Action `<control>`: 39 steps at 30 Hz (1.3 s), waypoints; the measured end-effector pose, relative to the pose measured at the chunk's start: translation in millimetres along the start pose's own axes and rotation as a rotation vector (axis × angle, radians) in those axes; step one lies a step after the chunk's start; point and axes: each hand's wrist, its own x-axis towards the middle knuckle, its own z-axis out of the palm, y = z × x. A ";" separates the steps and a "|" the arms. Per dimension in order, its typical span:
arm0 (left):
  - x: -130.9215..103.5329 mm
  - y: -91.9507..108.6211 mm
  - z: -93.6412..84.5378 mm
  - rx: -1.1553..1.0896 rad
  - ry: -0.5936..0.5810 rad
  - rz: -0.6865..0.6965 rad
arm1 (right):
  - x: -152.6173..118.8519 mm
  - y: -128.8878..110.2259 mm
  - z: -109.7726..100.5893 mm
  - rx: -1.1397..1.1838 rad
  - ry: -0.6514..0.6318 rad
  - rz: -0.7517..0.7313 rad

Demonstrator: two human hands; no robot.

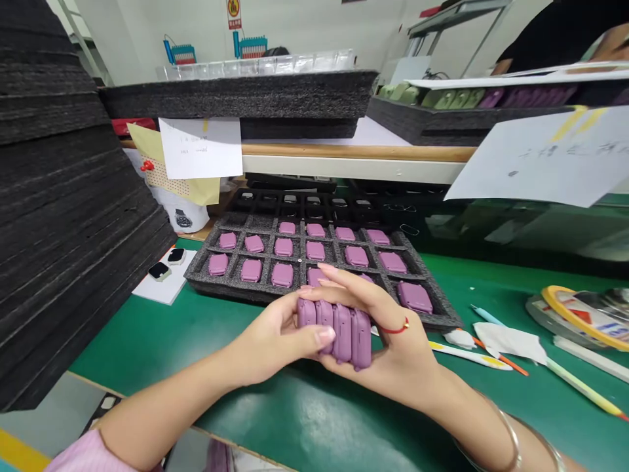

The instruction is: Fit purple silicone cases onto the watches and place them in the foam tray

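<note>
Our left hand (275,337) and right hand (396,344) grip four rounded purple cases (343,334), outside the mostly filled black foam tray (221,289) at twelve o'clock.

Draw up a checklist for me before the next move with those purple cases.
1. Left grip and right grip both on the purple cases: ok.
2. Held cases side by side in one row: ok, four show.
3. Every compartment of the foam tray visible: not ok, the right grip covers some.
4. Far faces of the held cases unmarked: cannot tell, hidden.
5. Table right of the tray free of loose items: not ok, a pen lies there.
</note>
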 end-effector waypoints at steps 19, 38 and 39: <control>-2.9 1.5 -4.1 0.018 -0.084 0.009 | -4.2 7.3 12.0 0.095 0.054 -0.012; -1.2 -4.5 -6.0 0.024 -0.006 0.047 | -4.8 7.9 13.9 0.030 0.014 -0.061; -0.8 -4.7 -6.1 0.029 0.016 0.039 | -5.2 8.4 14.1 0.029 0.001 -0.058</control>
